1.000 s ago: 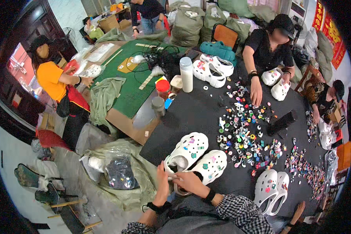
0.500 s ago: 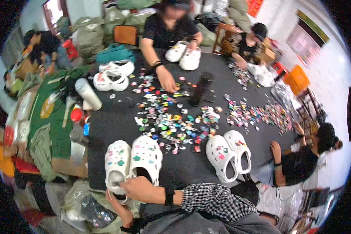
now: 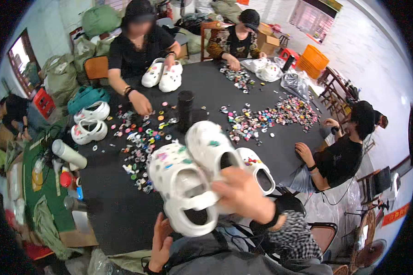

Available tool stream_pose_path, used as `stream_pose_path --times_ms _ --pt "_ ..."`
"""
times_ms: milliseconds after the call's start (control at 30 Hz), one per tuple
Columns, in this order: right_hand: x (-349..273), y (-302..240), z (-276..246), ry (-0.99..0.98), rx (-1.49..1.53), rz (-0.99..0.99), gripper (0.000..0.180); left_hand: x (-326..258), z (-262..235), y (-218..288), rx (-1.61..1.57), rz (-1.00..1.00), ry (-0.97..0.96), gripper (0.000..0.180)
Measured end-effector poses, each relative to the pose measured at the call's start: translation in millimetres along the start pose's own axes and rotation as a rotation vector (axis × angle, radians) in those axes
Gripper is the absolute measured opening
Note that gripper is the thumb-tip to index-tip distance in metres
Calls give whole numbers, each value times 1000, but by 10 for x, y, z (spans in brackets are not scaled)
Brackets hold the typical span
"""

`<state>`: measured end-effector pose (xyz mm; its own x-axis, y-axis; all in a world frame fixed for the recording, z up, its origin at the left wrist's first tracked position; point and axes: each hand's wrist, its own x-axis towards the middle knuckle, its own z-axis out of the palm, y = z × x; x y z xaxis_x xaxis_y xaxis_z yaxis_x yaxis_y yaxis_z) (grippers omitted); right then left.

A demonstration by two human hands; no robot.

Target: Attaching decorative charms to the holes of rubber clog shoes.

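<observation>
A pair of white clogs decorated with small coloured charms is lifted over the near side of the table. My right hand (image 3: 245, 195), blurred by motion, grips the pair at the inner sides by the foot openings. The left clog (image 3: 165, 172) is tilted with its heel strap toward me; the right clog (image 3: 206, 137) sits slightly farther off. My left hand (image 3: 160, 245) is just below the left clog's heel, holding nothing, thumb apart from the fingers. Partly hidden behind the lifted pair is another white clog (image 3: 261, 176) with charms.
Loose charms (image 3: 140, 146) are scattered across the black table (image 3: 110, 197), with a second heap (image 3: 289, 117) farther right. A black cylinder (image 3: 185, 110) stands mid-table. Opposite, a co-worker holds white clogs (image 3: 163, 75); two other people sit at the right and far sides. A white bottle (image 3: 69, 153) lies left.
The charm-decorated pair has been raised off the table's near left and carried right, gripped by my right hand. My left hand has come off the clogs. The whole view has turned right.
</observation>
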<state>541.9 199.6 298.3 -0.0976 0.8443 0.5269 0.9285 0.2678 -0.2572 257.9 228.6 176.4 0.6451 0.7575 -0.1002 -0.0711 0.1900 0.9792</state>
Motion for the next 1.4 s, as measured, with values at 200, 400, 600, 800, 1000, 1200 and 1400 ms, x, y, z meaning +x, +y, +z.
stream_pose_path --times_ms 200,400,600,800,1000,1200,1400 --pt "-731 1342 -822 8 -321 253 24 333 263 -117 153 -210 -104 46" --pt "-1370 2688 -868 31 -448 504 29 317 390 -371 166 -282 -30 42" --pt "-2185 3497 -315 -107 -394 574 33 332 384 -792 287 -428 42 40" --pt "-1736 2333 -445 -52 -491 756 58 559 488 -664 369 -481 -95 41" --pt "-1968 1365 418 -172 52 731 58 740 473 -668 351 -381 -213 41" --pt "-1919 1415 936 -95 -96 783 44 470 55 -655 407 -370 -220 40" --pt "-1046 467 698 -76 7 706 47 218 -245 -419 270 -193 16 37"
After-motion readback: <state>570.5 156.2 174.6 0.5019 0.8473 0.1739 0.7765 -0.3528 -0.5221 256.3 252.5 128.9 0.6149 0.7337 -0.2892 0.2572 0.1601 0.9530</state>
